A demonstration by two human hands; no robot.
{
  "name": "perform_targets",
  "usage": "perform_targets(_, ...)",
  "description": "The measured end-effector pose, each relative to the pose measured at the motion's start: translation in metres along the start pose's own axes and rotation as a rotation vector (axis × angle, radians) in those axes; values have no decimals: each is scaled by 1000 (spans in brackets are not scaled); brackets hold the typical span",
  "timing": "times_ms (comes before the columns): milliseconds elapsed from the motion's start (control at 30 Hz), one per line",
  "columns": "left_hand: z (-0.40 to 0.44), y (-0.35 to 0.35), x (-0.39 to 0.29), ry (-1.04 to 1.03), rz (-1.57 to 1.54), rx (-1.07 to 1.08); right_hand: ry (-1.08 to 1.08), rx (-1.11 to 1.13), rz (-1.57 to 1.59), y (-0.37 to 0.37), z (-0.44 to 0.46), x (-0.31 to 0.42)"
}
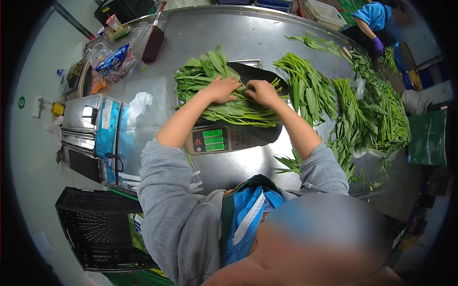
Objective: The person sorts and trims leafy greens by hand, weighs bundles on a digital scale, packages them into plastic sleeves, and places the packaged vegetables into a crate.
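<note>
A loose heap of long-stemmed leafy greens (210, 71) lies across a digital scale (196, 143), whose green display is lit. Its leaves point left and its stems point right, over a black sheet (257, 72) on the weighing pan. My left hand (223, 89) rests on the middle of the greens, its fingers bent around some of them. Close beside it, my right hand (262, 92) has its fingers curled in on the stems. The undersides of both hands are hidden, and the fingertips are partly buried in leaves.
More bunches of greens (307, 88) and a big pile (386, 114) cover the table's right side. At left stand a blue-sided wrapping machine (107, 125), plastic bags (114, 59) and a dark brush (153, 43). A black crate (98, 229) sits lower left. A co-worker's purple-gloved hand (377, 46) is far right.
</note>
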State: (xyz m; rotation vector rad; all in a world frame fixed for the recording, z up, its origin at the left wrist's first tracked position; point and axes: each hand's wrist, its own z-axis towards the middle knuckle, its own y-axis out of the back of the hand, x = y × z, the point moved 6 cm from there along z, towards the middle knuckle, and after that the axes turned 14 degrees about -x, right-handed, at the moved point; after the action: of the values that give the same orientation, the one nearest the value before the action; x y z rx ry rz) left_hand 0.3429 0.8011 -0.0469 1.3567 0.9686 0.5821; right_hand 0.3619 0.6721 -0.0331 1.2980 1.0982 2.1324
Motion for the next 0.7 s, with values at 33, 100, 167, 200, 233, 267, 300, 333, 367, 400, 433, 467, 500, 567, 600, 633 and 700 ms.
perform_targets(33, 1, -10, 9, 3, -44, -11, -54, -7, 150, 2, 2, -8)
perform_targets(100, -4, -16, 14, -4, -67, -45, -196, 98, 322, -10, 0, -39)
perform_targets(167, -7, -20, 11, -14, -97, -69, -265, 176, 413, -21, -7, -54)
perform_targets(200, -7, -19, 10, -5, -59, -66, -133, 187, 239, -11, -9, -40)
perform_targets(233, -7, -18, 9, 3, -19, -64, 2, 196, 64, -4, -11, -26)
perform_targets(267, -5, -20, 9, 2, -21, -64, 1, 197, 62, -1, -12, -18)
perform_targets(300, -4, -23, 10, -5, 16, -21, -5, 226, -21, -2, -12, -11)
perform_targets(333, -4, -26, 11, -12, 53, 22, -11, 254, -105, -4, -13, -7)
perform_targets(367, -5, -27, 9, -12, 53, 20, 4, 235, -145, -9, -12, -9)
perform_targets(400, -7, -27, 8, -9, 56, -8, 5, 235, -146, -13, -13, -13)
perform_targets(433, -10, -26, 8, -4, 59, -37, 39, 165, -105, -12, -13, -13)
perform_targets(467, -13, -28, 7, -1, 60, -36, 73, 96, -63, -9, -12, -11)
perform_targets(500, -15, -26, 7, 3, 26, -79, 75, 97, -62, -8, -12, -12)
perform_targets(567, -18, -25, 5, 5, -11, -121, -124, 81, 136, -5, -14, -23)
perform_targets(600, -18, -24, 4, 17, -23, -118, -126, 83, 132, -8, -16, -32)
perform_targets(633, -18, -24, 4, 31, -35, -117, -268, 83, 507, -17, -19, -47)
perform_targets(700, -22, -32, 4, 8, 6, -154, -338, 136, 829, -27, -21, -66)
